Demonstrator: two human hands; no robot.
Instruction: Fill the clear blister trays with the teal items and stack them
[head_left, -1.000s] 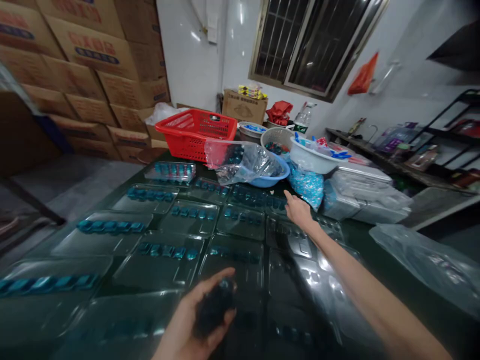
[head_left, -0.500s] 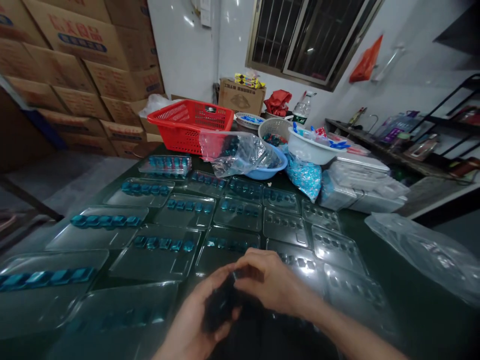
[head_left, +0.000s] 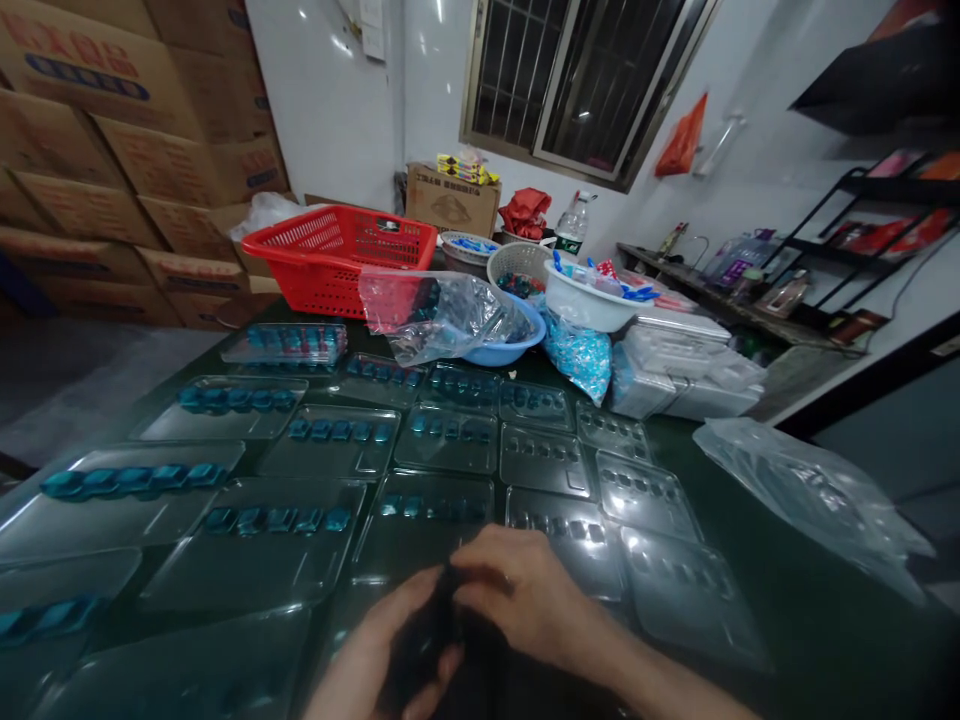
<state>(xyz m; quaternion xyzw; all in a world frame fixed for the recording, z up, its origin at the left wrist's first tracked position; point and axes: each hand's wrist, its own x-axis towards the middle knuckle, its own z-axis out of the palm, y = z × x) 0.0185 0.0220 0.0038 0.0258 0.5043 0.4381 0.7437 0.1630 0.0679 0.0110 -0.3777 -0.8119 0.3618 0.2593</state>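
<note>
My left hand (head_left: 375, 655) is cupped at the bottom centre, holding a dark clump of small pieces (head_left: 420, 645) that I cannot make out. My right hand (head_left: 525, 600) rests against it, fingers curled and pinching into that clump. Just beyond both hands lie rows of clear plastic blister trays (head_left: 442, 500) on the dark green table (head_left: 810, 620). The left trays hold teal pieces (head_left: 277, 520); trays on the right (head_left: 645, 490) show empty pockets.
A red basket (head_left: 337, 255), a blue bowl with a plastic bag (head_left: 450, 315), a white bowl (head_left: 592, 300) and stacked clear trays (head_left: 682, 375) stand at the far end. A loose clear bag (head_left: 817, 490) lies right. Cardboard boxes (head_left: 112, 150) line the left wall.
My right hand drew back from the far trays to my left hand and now picks at the dark clump. The view shifted slightly right.
</note>
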